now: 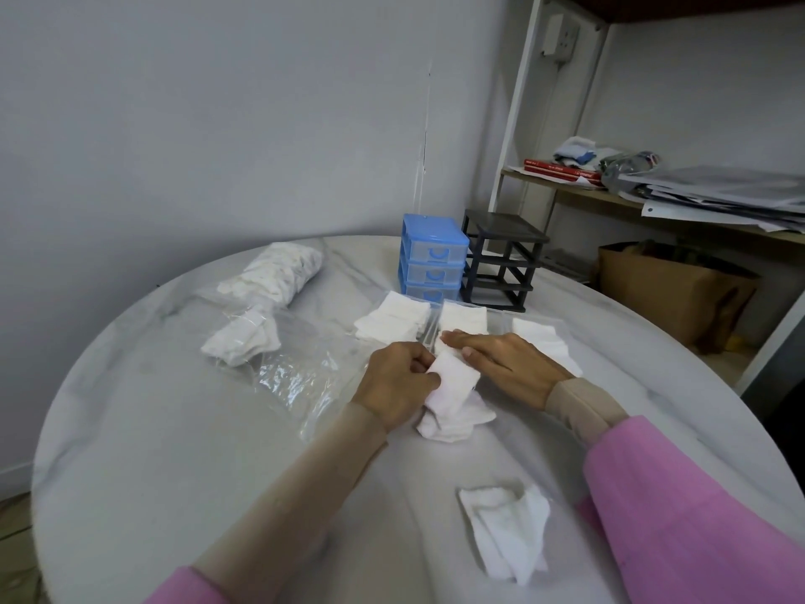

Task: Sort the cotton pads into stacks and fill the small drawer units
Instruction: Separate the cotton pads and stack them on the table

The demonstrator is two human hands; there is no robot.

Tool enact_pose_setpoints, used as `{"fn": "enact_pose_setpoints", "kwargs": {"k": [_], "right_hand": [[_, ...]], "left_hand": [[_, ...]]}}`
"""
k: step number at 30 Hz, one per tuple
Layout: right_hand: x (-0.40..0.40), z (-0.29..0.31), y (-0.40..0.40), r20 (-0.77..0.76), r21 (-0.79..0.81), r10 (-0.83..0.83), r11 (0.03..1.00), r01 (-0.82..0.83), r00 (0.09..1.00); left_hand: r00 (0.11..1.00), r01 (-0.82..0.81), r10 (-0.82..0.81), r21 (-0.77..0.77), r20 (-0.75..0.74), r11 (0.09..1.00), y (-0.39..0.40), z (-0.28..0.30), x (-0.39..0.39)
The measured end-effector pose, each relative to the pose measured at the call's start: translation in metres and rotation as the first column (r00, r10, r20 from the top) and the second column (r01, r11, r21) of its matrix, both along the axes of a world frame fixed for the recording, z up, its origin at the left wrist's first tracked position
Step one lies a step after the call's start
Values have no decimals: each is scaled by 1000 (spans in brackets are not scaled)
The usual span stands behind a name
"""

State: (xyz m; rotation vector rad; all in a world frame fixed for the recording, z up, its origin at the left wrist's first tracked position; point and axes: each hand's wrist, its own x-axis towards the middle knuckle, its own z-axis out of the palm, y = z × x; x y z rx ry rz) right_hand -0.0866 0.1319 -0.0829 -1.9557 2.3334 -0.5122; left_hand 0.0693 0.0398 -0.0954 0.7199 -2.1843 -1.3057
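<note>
in the head view, a small stack of cotton pads (453, 377) is pinched by the left hand (398, 385) at mid-table, while the right hand (501, 364) is laid flat on it, fingers straight. the two hands are close together. the blue drawer unit (433, 259) and the black drawer frame (501, 259) are placed behind, side by side.

Round marbled worktop (174, 451) carried: blue drawer unit (433, 259) & empty black frame (501, 261) side by side at far edge; clear drawers w/ cotton pads (464, 320) just in front; loose pad piles at centre (453, 422), near right (507, 531), far left (241, 340); clear plastic bags (292, 368) left, one stuffed w/ pads (274, 270).
</note>
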Motion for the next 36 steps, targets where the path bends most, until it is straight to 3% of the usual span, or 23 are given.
{"fn": "enact_pose_setpoints", "kwargs": {"k": [3,6,13,15,19,24,32,36], "right_hand": [[2,2,3,47,-23,-8,1000,10,999],[1,4,7,90,-148,-20,988,33,996],[5,6,23,-87,-353,5,935,-36,996],[13,9,29,-90,-296,60,951,-85,994],[23,5,38,-33,-38,162,986,-163,986],[22,-1,42,-141,-36,137,989,-143,980],[19,-5,45,86,-307,57,951,-28,995],[24,-10,44,134,-483,49,875,22,990]], "left_hand": [[1000,4,-3,38,-16,999,0,1,0],[997,-26,29,38,-72,999,-1,3,-1],[945,-135,164,118,-283,984,2,11,1],[924,-140,177,129,-339,982,4,12,3],[899,-124,148,85,-413,989,6,11,6],[927,-90,78,-15,-366,996,6,12,5],[952,-73,71,5,-299,997,9,7,3],[940,-71,113,139,-322,988,10,7,3]]}}
